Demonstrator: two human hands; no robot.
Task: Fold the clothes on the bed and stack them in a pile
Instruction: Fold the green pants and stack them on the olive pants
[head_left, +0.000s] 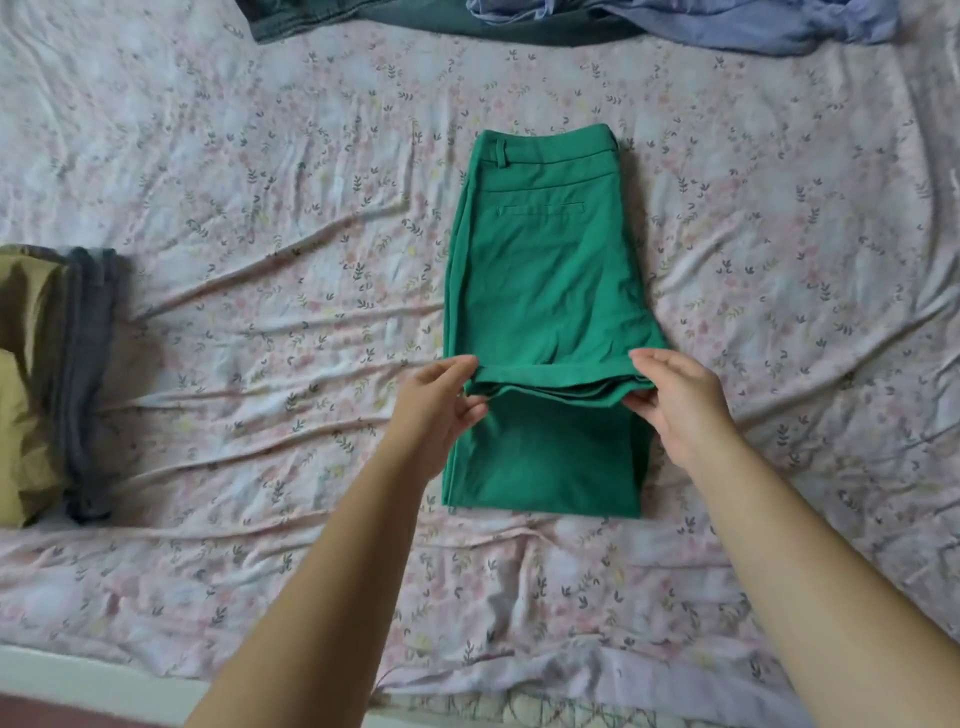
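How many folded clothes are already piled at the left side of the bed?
2: an olive garment at the left edge, and a grey-blue one against its right side. More may lie hidden outside the frame.

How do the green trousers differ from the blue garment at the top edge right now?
The green trousers lie flat and smooth mid-bed, partly folded; the blue garment sits crumpled and unfolded at the far edge.

The trousers are in full view; the blue garment is cut off by the frame.

The left hand and right hand pinch the trousers' folded edge; nothing touches the blue garment.

Both rest on the floral sheet.
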